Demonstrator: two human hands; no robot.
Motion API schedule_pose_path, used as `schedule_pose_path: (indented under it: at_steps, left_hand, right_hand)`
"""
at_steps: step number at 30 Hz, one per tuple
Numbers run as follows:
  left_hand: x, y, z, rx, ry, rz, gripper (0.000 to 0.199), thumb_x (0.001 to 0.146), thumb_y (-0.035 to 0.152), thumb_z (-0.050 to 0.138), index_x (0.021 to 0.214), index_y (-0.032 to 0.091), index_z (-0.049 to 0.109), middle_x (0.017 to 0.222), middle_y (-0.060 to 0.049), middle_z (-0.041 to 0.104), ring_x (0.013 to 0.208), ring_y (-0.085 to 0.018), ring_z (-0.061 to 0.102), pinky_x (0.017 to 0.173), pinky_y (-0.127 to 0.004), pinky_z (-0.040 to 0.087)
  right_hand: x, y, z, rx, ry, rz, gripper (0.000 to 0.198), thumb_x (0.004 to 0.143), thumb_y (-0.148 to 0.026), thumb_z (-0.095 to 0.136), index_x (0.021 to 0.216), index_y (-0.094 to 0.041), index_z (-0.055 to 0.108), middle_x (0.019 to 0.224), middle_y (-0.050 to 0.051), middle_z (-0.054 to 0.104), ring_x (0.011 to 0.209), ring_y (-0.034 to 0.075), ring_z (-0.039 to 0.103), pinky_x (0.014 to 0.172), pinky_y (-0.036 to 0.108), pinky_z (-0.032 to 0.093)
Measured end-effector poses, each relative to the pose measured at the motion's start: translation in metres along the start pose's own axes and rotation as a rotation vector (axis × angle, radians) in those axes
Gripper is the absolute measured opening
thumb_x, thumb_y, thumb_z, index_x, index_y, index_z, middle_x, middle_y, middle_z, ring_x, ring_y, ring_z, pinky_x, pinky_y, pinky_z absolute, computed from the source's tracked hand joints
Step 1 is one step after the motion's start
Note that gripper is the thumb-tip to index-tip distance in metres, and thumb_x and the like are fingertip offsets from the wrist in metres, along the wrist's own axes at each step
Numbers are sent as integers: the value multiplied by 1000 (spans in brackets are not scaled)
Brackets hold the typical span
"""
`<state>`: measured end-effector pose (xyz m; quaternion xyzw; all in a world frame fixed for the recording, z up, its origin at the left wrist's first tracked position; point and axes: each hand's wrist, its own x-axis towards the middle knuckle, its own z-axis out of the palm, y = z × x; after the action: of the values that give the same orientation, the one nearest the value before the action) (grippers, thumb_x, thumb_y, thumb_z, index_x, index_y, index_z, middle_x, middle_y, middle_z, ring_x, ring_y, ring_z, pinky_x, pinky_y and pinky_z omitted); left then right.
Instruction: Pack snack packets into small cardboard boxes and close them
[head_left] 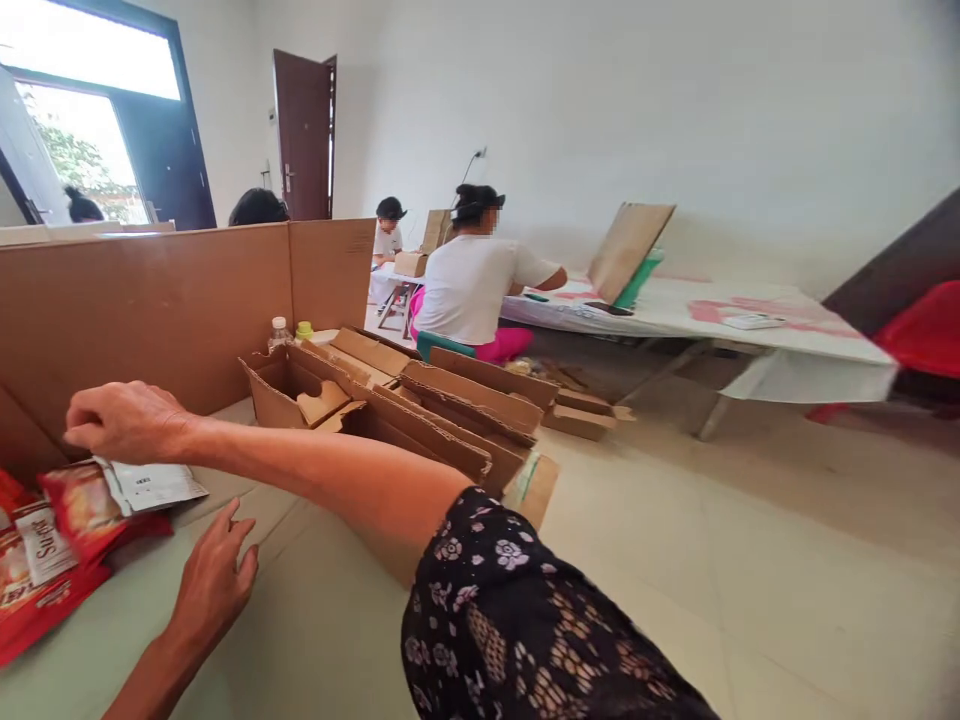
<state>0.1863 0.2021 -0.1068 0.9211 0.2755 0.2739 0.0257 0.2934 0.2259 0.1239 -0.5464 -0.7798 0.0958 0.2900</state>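
Note:
My right hand [124, 420] reaches across to the left, its fingers curled in and turned away; whatever they hold, if anything, is hidden. Directly below it, a white packet [154, 487] lies partly over red food packets [94, 500], and I cannot tell whether the hand touches it. Lower down, my left hand [217, 565] hovers over the table [315, 610] with its fingers apart and nothing in them. Beyond my right forearm, several open cardboard boxes with torn edges [420, 430] stand in a row.
A tall cardboard panel [150, 310] closes off the table's far side. Two bottles [280, 332] stand behind the boxes. Past them, a person in a white shirt [476, 290] sits at another table [802, 345] holding an upright board [630, 250]. More people sit further back.

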Motion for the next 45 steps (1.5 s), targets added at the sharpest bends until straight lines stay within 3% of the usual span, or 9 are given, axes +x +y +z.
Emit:
schedule_pose_path:
  at_steps: [4, 11, 14, 18, 22, 27, 33, 36, 45]
  left_hand:
    - [11, 14, -3, -44, 42, 58, 30, 91, 20, 49, 105, 19, 75, 128, -17, 73, 102, -28, 77, 83, -42, 65]
    - [58, 62, -22, -145, 170, 189, 28, 96, 24, 47, 98, 20, 75, 117, -13, 75, 104, -26, 75, 86, -40, 63]
    - [92, 88, -33, -189, 196, 253, 26, 98, 24, 48, 99, 20, 74, 117, -12, 74, 107, -24, 73, 92, -40, 60]
    - [145, 129, -40, -219, 164, 339, 25, 98, 24, 49, 106, 20, 73, 127, -13, 70, 118, -26, 67, 102, -47, 55]
    - [186, 170, -31, -198, -47, 502, 47, 79, 6, 57, 121, 23, 71, 142, -9, 65, 136, -27, 56, 115, -47, 45]
    - [202, 193, -6, -125, -265, 573, 46, 72, 1, 53, 102, 25, 77, 105, -5, 79, 112, -26, 69, 105, -47, 49]
    - [197, 189, -3, -97, -287, 528, 43, 76, 2, 47, 97, 25, 78, 101, -5, 79, 101, -26, 70, 101, -48, 46]
    - [197, 187, -6, -99, -305, 530, 43, 75, 2, 49, 95, 27, 79, 97, -2, 80, 98, -24, 71, 100, -45, 46]
    - [191, 181, -1, -116, -311, 534, 46, 76, -4, 53, 95, 27, 80, 104, -3, 80, 102, -23, 72, 99, -41, 49]
  right_hand:
    - [-47, 11, -37, -7, 15, -49, 15, 96, -22, 57, 88, -23, 69, 100, -4, 75, 87, 13, 62, 72, 22, 42]
    - [-205, 131, -133, -116, 189, 375, 23, 88, -17, 50, 74, -13, 68, 73, 4, 68, 68, 15, 58, 68, 27, 41]
    - [-267, 163, -135, -142, 193, 502, 25, 86, -22, 50, 70, -16, 68, 74, 7, 70, 69, 18, 59, 69, 29, 41]
    - [-313, 164, -114, -124, 164, 543, 37, 95, -32, 43, 71, -18, 67, 72, 6, 68, 69, 20, 58, 69, 30, 40]
    - [-327, 151, -102, -32, 142, 473, 41, 100, -36, 36, 98, -18, 73, 92, 7, 74, 83, 20, 63, 76, 30, 44]
    - [-332, 162, -117, 25, 83, 484, 49, 102, -37, 32, 104, -14, 75, 95, 7, 75, 83, 18, 65, 73, 28, 49]
    - [-313, 182, -130, -180, -72, 644, 28, 92, -38, 57, 99, -15, 73, 97, 9, 76, 84, 21, 67, 65, 28, 43]
    - [-295, 183, -121, -280, -204, 706, 35, 84, -39, 73, 108, -14, 73, 106, 16, 77, 91, 28, 72, 67, 30, 45]
    - [-277, 188, -97, -475, -323, 797, 36, 99, -40, 66, 124, -14, 66, 126, 12, 68, 112, 24, 68, 98, 47, 55]
